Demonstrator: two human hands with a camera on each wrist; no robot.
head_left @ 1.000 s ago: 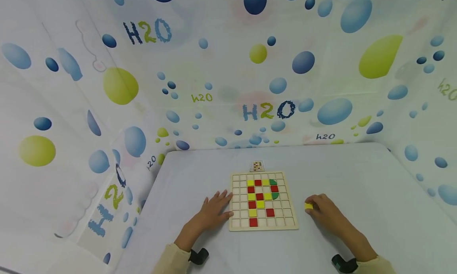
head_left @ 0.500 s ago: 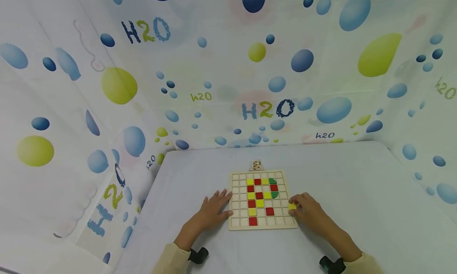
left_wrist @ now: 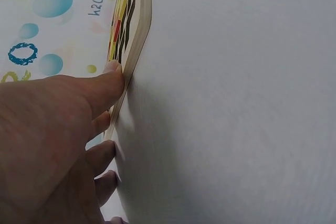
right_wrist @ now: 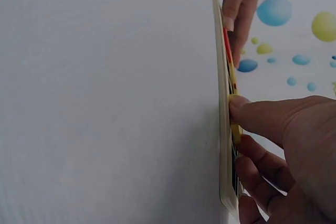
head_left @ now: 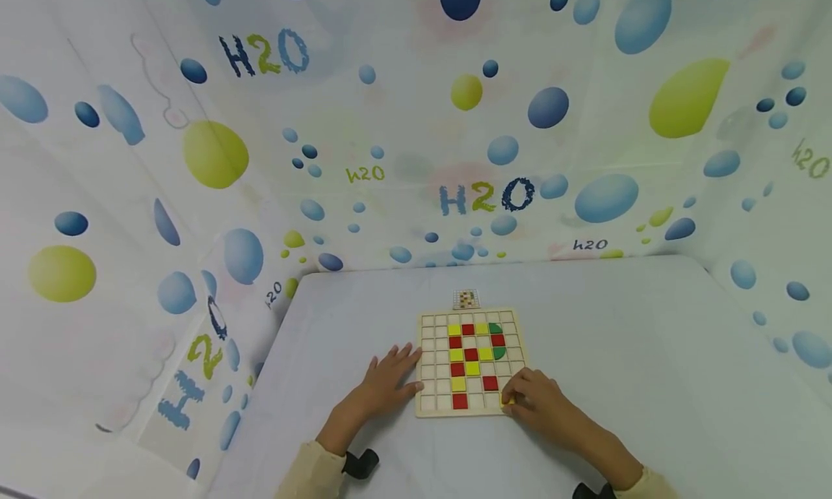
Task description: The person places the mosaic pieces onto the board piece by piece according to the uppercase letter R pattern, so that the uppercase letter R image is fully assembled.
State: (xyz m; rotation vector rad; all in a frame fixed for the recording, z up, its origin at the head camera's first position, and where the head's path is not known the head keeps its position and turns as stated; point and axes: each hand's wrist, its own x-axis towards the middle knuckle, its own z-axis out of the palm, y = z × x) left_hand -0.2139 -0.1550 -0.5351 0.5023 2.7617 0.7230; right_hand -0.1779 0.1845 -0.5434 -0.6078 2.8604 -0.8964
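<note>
A square wooden grid board (head_left: 437,405) lies on the white table, with red and yellow square tiles and two green rounded tiles set in its cells. My right hand (head_left: 542,405) pinches a yellow square tile (right_wrist: 236,129) between thumb and fingers, over the board's near right corner. In the right wrist view the tile sits close over the grid, tilted on edge to the camera. My left hand (head_left: 385,385) rests at the board's left edge with its fingers spread, thumb and fingertips touching the rim. The left wrist view shows that thumb (left_wrist: 110,80) on the board's side.
A small printed pattern card (head_left: 466,299) lies just beyond the board's far edge. White cloth covers the table (head_left: 617,326). Behind and to the left hangs a patterned curtain (head_left: 403,123) with blue and green drops.
My right hand has carried the yellow tile leftward from beside the board, then nearer to me, onto its lower right corner. My left hand stays at the left edge.
</note>
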